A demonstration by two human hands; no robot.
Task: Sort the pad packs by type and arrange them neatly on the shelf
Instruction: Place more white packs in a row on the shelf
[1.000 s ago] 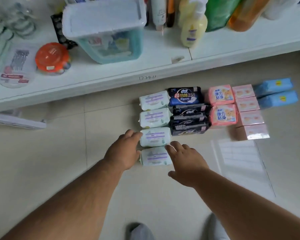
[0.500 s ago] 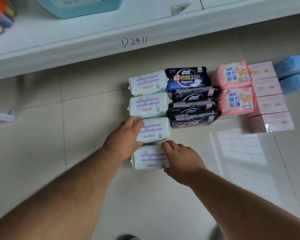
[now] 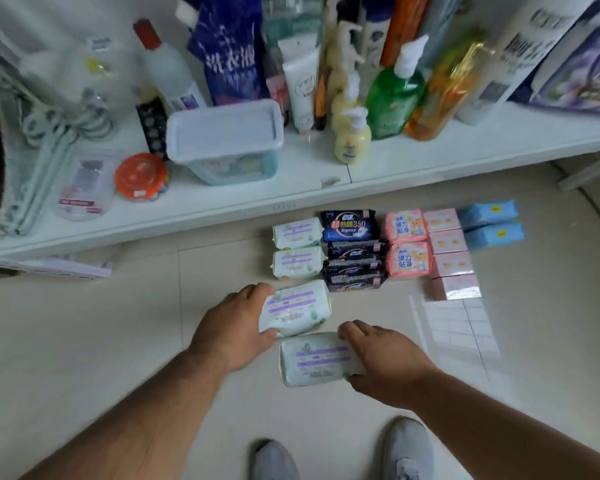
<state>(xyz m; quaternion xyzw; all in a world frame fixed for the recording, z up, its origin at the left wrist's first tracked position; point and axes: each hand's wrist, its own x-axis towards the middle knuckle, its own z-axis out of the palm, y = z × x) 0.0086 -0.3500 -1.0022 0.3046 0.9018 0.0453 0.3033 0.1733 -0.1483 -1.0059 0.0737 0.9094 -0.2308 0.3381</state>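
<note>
Mint-white, purple-striped pad packs [image 3: 297, 232]

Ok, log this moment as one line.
left hand: grips white-green pad pack | right hand: grips second white-green pad pack | both off the floor row

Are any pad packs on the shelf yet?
No: every pad pack, including those in the left hand and right hand, is over the floor, none on the shelf.

left hand [image 3: 230, 332] and right hand [image 3: 383, 362] each lifted a white pack
</note>
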